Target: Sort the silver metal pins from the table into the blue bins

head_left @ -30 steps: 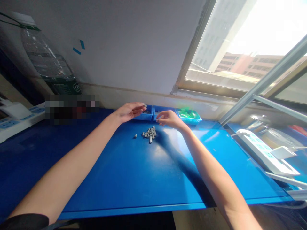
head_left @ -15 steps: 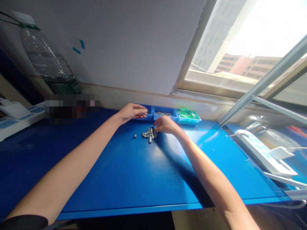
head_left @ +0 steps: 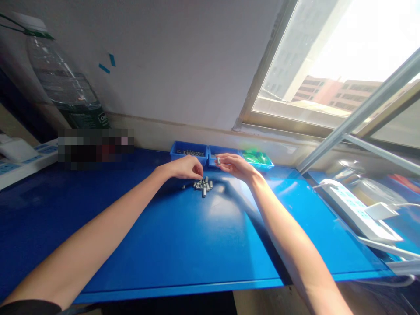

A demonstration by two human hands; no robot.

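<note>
A small pile of silvery metal fasteners [head_left: 204, 188], short cylinders and what look like screws, lies on the blue table; a single screw [head_left: 183, 187] sits just left of it. My left hand [head_left: 187, 167] reaches down at the pile's far edge, fingers pinched together, their tips hiding whatever is between them. Over the front of the middle blue bin [head_left: 212, 160], my right hand [head_left: 234, 165] grips a small metal cylinder [head_left: 218, 161] between thumb and fingers. Behind my left hand stands the left blue bin [head_left: 175, 154], with many small metal pieces inside.
The right bin [head_left: 267, 165] contains green plastic-looking items. Power strips lie at the right [head_left: 357, 205] and far left [head_left: 36, 159]. A large water bottle [head_left: 65, 78] stands back left. A metal frame bar [head_left: 370, 105] slants along the right side, before the window.
My left hand has come down from the left bin to the pile. My right hand has lifted from the pile to the middle bin, a metal cylinder now showing in its fingers.
</note>
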